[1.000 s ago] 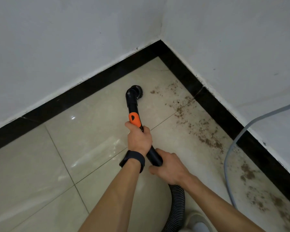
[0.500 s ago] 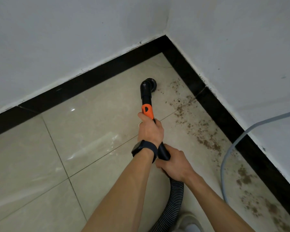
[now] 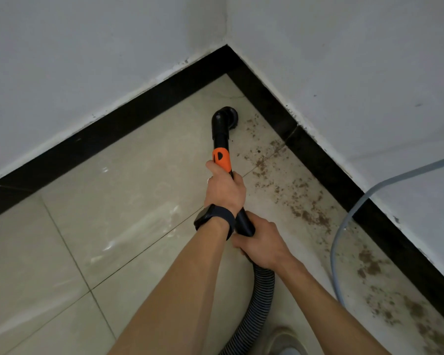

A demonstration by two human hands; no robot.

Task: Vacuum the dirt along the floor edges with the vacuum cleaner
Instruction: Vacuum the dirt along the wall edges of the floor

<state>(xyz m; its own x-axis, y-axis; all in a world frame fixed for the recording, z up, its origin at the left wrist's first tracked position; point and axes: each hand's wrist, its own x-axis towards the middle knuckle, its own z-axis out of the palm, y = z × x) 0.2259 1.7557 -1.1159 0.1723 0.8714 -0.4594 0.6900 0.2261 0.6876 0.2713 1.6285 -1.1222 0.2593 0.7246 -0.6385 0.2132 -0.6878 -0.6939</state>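
Two white walls meet in a corner, upper centre of frame: left wall (image 3: pixel 87 47), right wall (image 3: pixel 344 60). Paint is chipped and ragged along the bottom edge of both, with a few small dark specks on the right one. Glossy black skirting (image 3: pixel 113 129) runs along the foot of both walls and meets at the corner. Beige glossy tiles (image 3: pixel 113 201) with thin grout lines (image 3: pixel 69 252) show light glare mid-left. Grey-blue cable (image 3: pixel 331 254) enters from the right edge, crosses the right wall and skirting, then curves down onto the floor at lower right. Pale rounded object (image 3: pixel 287 340) at bottom edge is cropped, can't tell what it is.
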